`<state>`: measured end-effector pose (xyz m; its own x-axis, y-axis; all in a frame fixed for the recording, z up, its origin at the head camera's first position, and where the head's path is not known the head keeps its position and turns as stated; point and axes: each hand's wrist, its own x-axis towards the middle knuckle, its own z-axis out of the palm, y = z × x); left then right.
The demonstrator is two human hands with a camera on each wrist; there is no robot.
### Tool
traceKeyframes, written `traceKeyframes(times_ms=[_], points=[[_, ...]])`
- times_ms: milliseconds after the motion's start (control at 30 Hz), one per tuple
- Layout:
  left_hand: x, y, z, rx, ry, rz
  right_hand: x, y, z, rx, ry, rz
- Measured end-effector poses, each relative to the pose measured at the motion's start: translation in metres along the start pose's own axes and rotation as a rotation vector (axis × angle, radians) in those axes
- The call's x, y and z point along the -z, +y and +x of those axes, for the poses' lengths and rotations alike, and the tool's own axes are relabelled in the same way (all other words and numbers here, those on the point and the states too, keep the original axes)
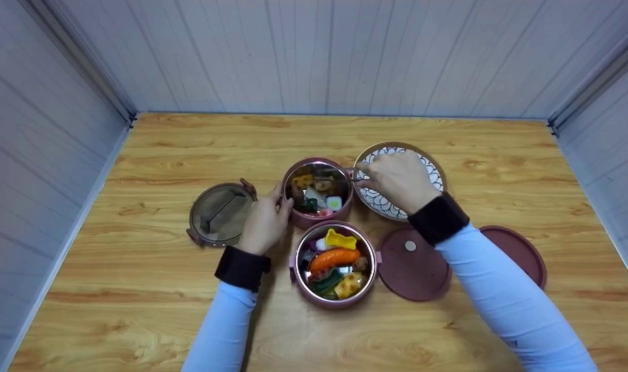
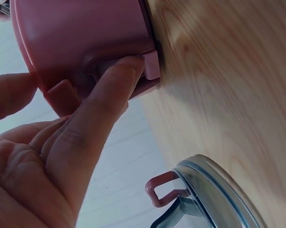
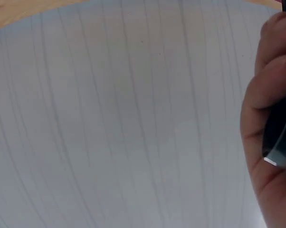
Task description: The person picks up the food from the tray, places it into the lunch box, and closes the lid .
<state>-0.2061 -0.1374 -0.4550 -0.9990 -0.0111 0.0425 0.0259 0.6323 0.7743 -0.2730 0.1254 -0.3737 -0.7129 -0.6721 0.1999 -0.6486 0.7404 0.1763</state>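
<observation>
The far pink lunch box bowl (image 1: 304,221) has a shiny metal lining and holds several toy food pieces. My left hand (image 1: 266,221) grips this bowl at its side, with one finger in the recess of the pink side latch (image 2: 152,65). Above the plate, my right hand (image 1: 399,178) holds what look like metal tongs (image 3: 278,156); two thin arms reach over the far bowl's rim. Their tips are hard to make out among the food. Nearer me stands a second pink bowl (image 1: 328,305) with a toy sausage (image 1: 334,260) and other pieces.
A patterned round plate (image 1: 376,200) lies under my right hand. Left of the bowls is a clear lid (image 1: 223,214) with latches. Two dark pink round lids (image 1: 414,268) (image 1: 518,253) lie at the right, partly behind my right arm. White panels (image 1: 314,57) enclose the wooden table (image 1: 154,289).
</observation>
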Motion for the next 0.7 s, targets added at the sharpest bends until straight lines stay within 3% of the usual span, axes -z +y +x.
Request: traceKeyframes(times_ms=[133,367,533,700], points=[[-0.001,0.000,0.000,0.008,-0.010,-0.005,0.012,0.013,-0.022,-0.140,-0.011,0.105],[-0.002,-0.002,0.003,0.002,-0.009,-0.008,0.020,0.040,-0.102,-0.498,0.078,0.293],[-0.001,-0.002,0.003,0.008,-0.014,-0.005,0.017,0.049,-0.149,-0.723,-0.092,0.396],[-0.002,-0.003,0.004,-0.024,0.000,0.001,0.019,0.045,-0.164,-0.799,-0.219,0.418]])
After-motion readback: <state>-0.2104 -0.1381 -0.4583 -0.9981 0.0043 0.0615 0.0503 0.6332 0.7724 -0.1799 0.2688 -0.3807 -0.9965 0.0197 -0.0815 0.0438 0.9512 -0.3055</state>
